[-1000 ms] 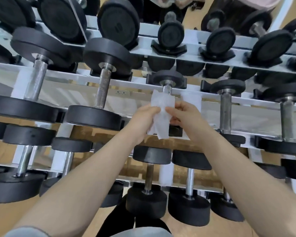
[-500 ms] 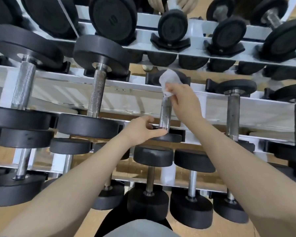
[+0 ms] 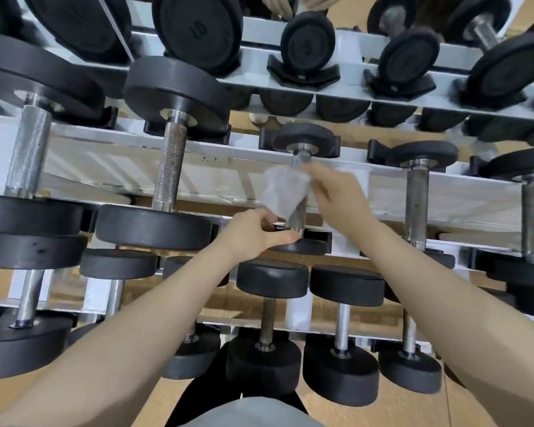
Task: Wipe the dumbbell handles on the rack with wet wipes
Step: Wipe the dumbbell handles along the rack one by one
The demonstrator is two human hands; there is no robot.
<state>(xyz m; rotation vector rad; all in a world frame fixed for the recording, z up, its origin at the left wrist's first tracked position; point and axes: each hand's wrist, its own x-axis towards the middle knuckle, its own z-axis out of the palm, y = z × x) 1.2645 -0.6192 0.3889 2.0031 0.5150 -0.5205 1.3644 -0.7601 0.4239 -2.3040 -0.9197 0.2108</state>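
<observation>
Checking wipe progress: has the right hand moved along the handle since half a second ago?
Yes. The right hand with the wipe has slid down the handle, away from the far plate.

I see the dumbbell handle (image 3: 299, 211) on the rack's middle shelf (image 3: 111, 177), with the wet wipe (image 3: 282, 192) against its left side. My right hand (image 3: 336, 198) is right of the handle, my left hand (image 3: 253, 234) at its near end, by the near weight head (image 3: 302, 246).

- Dumbbell heads (image 3: 154, 226): matte black.
- Dumbbell handles (image 3: 169, 167): silver-grey metal with fine cross-hatched knurling.
- Rack (image 3: 121, 171): glossy white.
- Wet wipe (image 3: 282, 192): pale, translucent white.
- Floor (image 3: 413, 408): warm tan wood.
- Cradles (image 3: 302, 75): black.
</observation>
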